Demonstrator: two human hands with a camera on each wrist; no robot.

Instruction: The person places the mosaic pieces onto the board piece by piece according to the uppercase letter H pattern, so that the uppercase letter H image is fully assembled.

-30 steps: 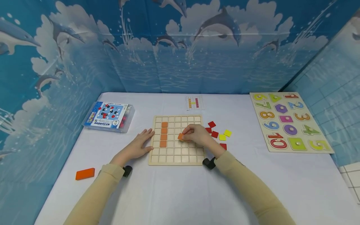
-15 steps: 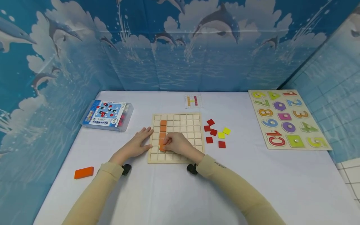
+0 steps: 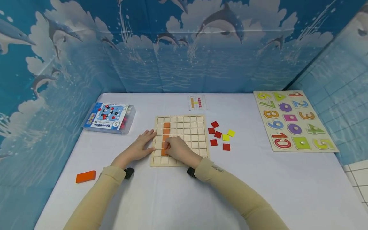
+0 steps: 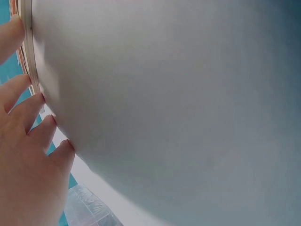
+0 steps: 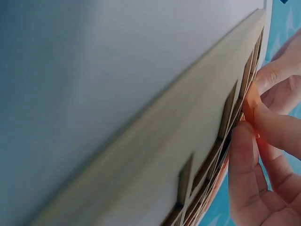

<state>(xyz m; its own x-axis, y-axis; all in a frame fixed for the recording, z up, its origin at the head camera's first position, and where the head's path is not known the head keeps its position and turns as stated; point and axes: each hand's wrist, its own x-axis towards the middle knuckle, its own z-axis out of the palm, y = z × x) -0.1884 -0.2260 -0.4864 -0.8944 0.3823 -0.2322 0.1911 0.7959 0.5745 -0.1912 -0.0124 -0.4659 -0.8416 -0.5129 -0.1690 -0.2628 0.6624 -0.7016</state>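
A square wooden grid board lies on the white table. Down its left part runs a column of orange tiles, each in a cell. At the column's near end, my right hand pinches an orange tile down at the grid. The right wrist view shows that orange tile between thumb and fingertips, low over the board. My left hand lies flat with spread fingers, its fingertips at the board's left edge. In the left wrist view, the left hand's fingers line up along that wooden edge.
Red tiles and two yellow tiles lie right of the board. Behind it is a pattern card. A boxed molecule kit sits back left, an orange block front left, a number puzzle board at right.
My right hand has carried the orange tile left from mid-board to the near end of the orange column, then lowered it there. The left hand stays at the board's edge.
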